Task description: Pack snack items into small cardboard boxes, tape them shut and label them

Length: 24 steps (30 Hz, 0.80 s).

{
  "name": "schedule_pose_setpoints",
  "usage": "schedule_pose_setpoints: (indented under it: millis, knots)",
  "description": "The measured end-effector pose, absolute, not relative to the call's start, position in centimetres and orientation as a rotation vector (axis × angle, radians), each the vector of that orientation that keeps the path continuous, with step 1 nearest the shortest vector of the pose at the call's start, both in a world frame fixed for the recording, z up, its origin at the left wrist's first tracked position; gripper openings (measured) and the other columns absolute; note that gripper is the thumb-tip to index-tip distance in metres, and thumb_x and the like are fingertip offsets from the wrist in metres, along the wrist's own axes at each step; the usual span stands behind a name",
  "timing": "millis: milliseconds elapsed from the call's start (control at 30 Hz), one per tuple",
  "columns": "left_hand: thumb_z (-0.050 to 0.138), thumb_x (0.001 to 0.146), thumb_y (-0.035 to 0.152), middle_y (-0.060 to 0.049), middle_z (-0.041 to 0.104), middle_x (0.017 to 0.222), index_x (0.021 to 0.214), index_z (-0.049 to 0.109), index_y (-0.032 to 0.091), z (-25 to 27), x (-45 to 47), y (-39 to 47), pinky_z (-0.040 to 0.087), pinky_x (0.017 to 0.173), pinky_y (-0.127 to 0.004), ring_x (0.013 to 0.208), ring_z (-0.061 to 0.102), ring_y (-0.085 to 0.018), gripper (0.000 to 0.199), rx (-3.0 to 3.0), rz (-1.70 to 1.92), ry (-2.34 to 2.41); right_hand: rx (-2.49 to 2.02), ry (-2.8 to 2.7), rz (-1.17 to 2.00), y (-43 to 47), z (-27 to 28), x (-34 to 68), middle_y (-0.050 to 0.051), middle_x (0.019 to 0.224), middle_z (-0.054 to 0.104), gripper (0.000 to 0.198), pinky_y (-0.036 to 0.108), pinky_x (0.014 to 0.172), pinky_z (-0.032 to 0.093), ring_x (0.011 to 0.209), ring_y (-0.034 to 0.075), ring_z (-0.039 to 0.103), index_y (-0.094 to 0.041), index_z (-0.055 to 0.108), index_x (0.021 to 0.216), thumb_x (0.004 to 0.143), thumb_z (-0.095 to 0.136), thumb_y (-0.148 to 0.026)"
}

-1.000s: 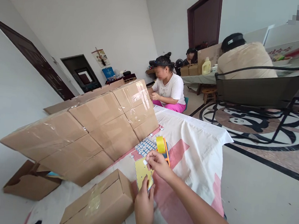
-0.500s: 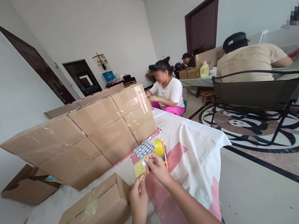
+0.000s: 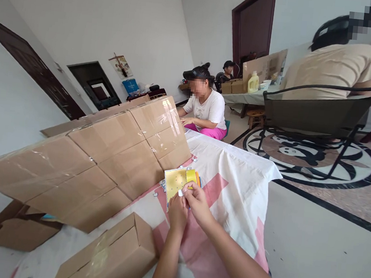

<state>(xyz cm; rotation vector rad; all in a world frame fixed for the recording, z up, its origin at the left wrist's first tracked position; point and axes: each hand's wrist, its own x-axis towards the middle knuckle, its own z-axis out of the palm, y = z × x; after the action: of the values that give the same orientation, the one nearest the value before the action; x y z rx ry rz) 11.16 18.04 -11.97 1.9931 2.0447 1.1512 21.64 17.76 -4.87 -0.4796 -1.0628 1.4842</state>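
My right hand (image 3: 196, 204) is closed in a pinch on a small white piece (image 3: 180, 193) that looks like a sticker or paper tab. Just left of it, my left hand (image 3: 177, 212) grips the lower edge of a yellow card (image 3: 175, 181) with small dots; its fingertips are partly hidden. The card lies tilted over a blue-and-white patterned sheet, of which little shows. Beyond my fingers, a yellow curved strip (image 3: 190, 177) with orange and blue edges stands against the card's right side.
Taped cardboard boxes (image 3: 128, 151) form a wall at the left. A closed carton (image 3: 112, 250) sits nearer me, an open box (image 3: 19, 228) at far left. White scraps (image 3: 155, 194) dot the pink-and-white cloth (image 3: 232, 196). A person (image 3: 208, 108) sits across; another (image 3: 336, 70) sits on a chair.
My left hand has moved forward with the yellow card, which now covers most of the blue-and-white sheet. My right hand still pinches the white piece. The view has shifted slightly.
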Motion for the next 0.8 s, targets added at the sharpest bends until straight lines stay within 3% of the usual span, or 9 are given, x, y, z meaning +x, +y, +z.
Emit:
schedule_pose_setpoints:
  millis: [200, 333, 467, 600, 700, 800]
  knots:
    - [0.048, 0.085, 0.011, -0.013, 0.071, 0.117, 0.108, 0.07, 0.02, -13.0, 10.8, 18.1, 0.041, 0.105, -0.045, 0.116, 0.062, -0.027, 0.033, 2.052, 1.035, 2.038, -0.474, -1.036, 1.464, 18.0, -5.0, 21.8, -0.012, 0.044, 0.043, 0.033, 0.021, 0.046, 0.029, 0.04, 0.007, 0.036, -0.022, 0.05, 0.085, 0.089, 0.065, -0.051]
    - [0.046, 0.087, 0.012, -0.011, 0.072, 0.112, 0.106, 0.069, 0.021, -11.6, 11.3, 16.6, 0.048, 0.098, -0.042, 0.111, 0.065, -0.026, 0.032, 2.074, 1.114, 2.017, -0.491, -1.066, 1.487, 18.0, -5.3, 21.5, -0.012, 0.044, 0.045, 0.033, 0.021, 0.043, 0.031, 0.036, 0.008, 0.038, -0.023, 0.05, 0.086, 0.089, 0.064, -0.053]
    - [0.042, 0.09, 0.01, -0.011, 0.072, 0.117, 0.119, 0.065, 0.021, -9.3, 11.6, 11.0, 0.053, 0.093, -0.038, 0.112, 0.066, -0.023, 0.038, 2.159, 1.32, 1.971, -0.536, -1.132, 1.481, 18.2, -5.8, 21.0, -0.011, 0.045, 0.048, 0.035, 0.021, 0.043, 0.032, 0.037, 0.007, 0.039, -0.022, 0.052, 0.082, 0.09, 0.063, -0.053]
    - [0.053, 0.082, 0.003, -0.007, 0.075, 0.096, 0.113, 0.068, 0.022, -5.9, 7.8, 2.5, 0.053, 0.087, -0.033, 0.096, 0.07, -0.02, 0.039, 2.598, 1.646, 1.797, -0.606, -1.231, 1.42, 18.0, -6.5, 19.8, -0.007, 0.046, 0.052, 0.038, 0.021, 0.045, 0.032, 0.04, 0.008, 0.043, -0.02, 0.053, 0.073, 0.088, 0.064, -0.053]
    - [0.057, 0.079, 0.004, -0.007, 0.074, 0.09, 0.101, 0.072, 0.019, -3.7, 1.9, -2.6, 0.051, 0.087, -0.036, 0.089, 0.069, -0.021, 0.031, 2.519, 1.85, 2.12, -0.601, -1.287, 1.421, 17.2, -7.2, 18.1, -0.005, 0.052, 0.056, 0.034, 0.022, 0.05, 0.037, 0.047, 0.01, 0.051, -0.019, 0.059, 0.074, 0.086, 0.067, -0.05]
    - [0.057, 0.083, 0.012, -0.007, 0.07, 0.096, 0.096, 0.073, 0.018, -3.3, -3.9, -5.9, 0.044, 0.099, -0.042, 0.098, 0.062, -0.023, 0.022, 1.762, 2.064, 2.604, -0.591, -1.347, 1.466, 16.0, -8.3, 16.0, -0.001, 0.062, 0.063, 0.029, 0.024, 0.059, 0.045, 0.057, 0.012, 0.059, -0.018, 0.064, 0.075, 0.084, 0.07, -0.045]
